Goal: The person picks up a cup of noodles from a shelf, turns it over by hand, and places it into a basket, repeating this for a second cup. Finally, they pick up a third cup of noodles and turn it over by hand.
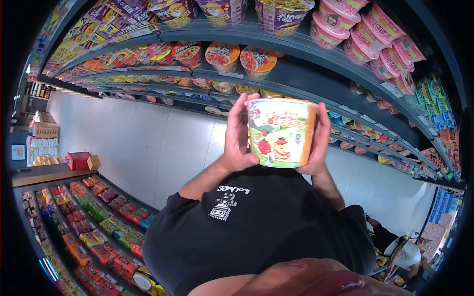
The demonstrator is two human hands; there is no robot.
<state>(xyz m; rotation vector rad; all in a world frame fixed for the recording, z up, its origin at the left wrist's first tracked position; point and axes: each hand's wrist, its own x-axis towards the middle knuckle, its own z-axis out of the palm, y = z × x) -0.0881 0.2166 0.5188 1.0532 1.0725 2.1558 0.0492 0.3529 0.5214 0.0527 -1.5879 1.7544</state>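
Observation:
A large instant noodle cup [280, 133], white and green with tomato pictures and an orange strip down its right side, is held up before my chest. My left hand [238, 138] grips its left side, the thumb along the lower front edge. Around the right side wraps my right hand [320, 140], its fingers partly hidden behind the cup. Beyond it, orange-lidded noodle bowls [257, 60] stand on a middle shelf.
Dark shelves [207, 37] curve across the front, with purple noodle cups [222, 11] and stacked pink bowls [335, 22] on top. Racks of packaged snacks [106, 222] stand behind me at left. Another person [402, 254] is at lower right. Pale tiled floor [153, 143] runs between.

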